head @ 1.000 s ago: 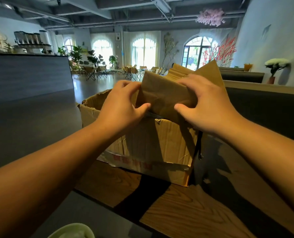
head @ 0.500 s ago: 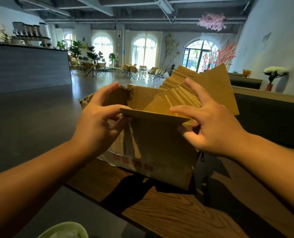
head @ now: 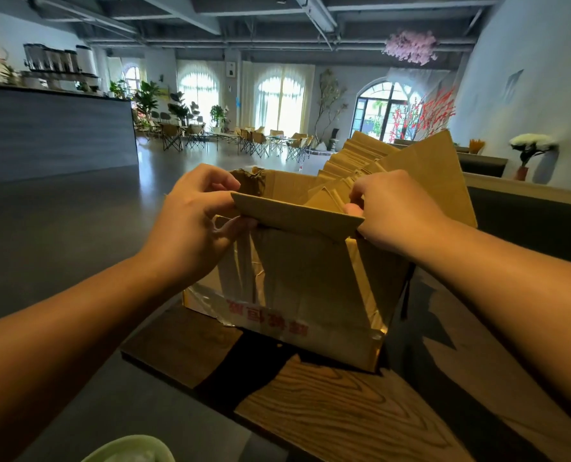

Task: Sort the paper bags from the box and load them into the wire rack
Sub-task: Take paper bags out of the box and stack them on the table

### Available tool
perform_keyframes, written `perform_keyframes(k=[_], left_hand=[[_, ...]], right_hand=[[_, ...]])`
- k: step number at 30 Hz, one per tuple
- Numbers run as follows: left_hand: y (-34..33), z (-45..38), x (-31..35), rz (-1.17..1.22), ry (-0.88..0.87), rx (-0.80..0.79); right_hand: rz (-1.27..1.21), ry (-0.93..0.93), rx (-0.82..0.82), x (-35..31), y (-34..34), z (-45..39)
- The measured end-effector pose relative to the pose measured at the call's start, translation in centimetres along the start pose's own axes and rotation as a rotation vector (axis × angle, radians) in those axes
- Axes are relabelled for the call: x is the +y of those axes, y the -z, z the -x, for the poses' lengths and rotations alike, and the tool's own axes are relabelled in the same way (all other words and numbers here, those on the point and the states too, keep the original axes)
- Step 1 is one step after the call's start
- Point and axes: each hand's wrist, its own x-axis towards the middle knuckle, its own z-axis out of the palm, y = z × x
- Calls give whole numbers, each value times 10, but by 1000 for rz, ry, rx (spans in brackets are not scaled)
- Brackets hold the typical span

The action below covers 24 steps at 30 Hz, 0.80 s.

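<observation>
A worn cardboard box (head: pixel 310 288) with red lettering stands on a wooden table (head: pixel 344 415). A row of flat brown paper bags (head: pixel 360 155) stands upright inside it, leaning against the raised right flap (head: pixel 440 175). My left hand (head: pixel 194 221) pinches the left end of the near flap (head: pixel 297 215), thumb beneath and fingers on top. At that flap's right end my right hand (head: pixel 397 211) has its fingers curled into the front bags. No wire rack is clearly in view.
A pale green bowl rim (head: pixel 131 448) shows at the bottom edge. A thin black bar (head: pixel 407 295) stands by the box's right corner. A dark bench back (head: pixel 530 225) runs along the right, and a long counter (head: pixel 54 135) stands at far left.
My hands let go of the lifted bags, which now sit back in the box. The left hand took the near flap, and the right hand's fingers curled into the front bags.
</observation>
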Motion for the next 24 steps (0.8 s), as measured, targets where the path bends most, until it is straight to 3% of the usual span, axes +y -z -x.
perform_keyframes(k=[4, 9, 17, 24], left_hand=[[1, -3, -3, 17, 4, -7], [-4, -23, -8, 5, 66, -30], [-6, -34, -21, 42, 148, -52], [-8, -30, -26, 23, 190, -49]], right_hand=[[-59, -75, 82, 2, -4, -5], [-3, -60, 47, -6, -3, -4], [161, -112, 124, -8, -12, -6], [99, -131, 118, -7, -20, -6]])
